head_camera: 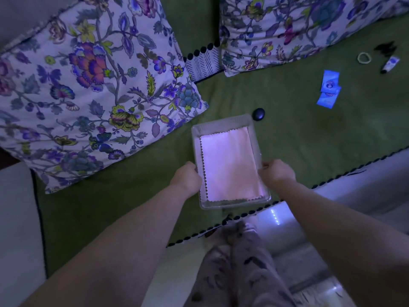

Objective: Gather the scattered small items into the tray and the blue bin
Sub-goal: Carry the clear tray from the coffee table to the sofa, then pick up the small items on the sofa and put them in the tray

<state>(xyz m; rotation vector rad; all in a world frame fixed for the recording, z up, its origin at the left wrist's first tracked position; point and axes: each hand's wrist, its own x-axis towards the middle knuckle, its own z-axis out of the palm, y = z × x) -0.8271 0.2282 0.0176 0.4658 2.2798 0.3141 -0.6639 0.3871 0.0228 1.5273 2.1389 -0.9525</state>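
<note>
A clear plastic tray [221, 126] lies on the green bed cover, with a pink zigzag-edged cloth [230, 162] inside it. My left hand [187, 177] grips the tray's left rim and my right hand [277, 171] grips its right rim. A small dark round item [259, 114] sits just beyond the tray's far right corner. Farther right lie blue sachets [329, 89], a pale hair tie [364, 58], a small white tube [390, 64] and a black clip-like item [385, 48]. No blue bin is in view.
Two floral pillows [88, 85] [298, 25] lie along the far side of the green cover [287, 134]. The bed's edge with black pom-pom trim [243, 214] runs diagonally near me. My patterned trousers [241, 273] and the floor show below.
</note>
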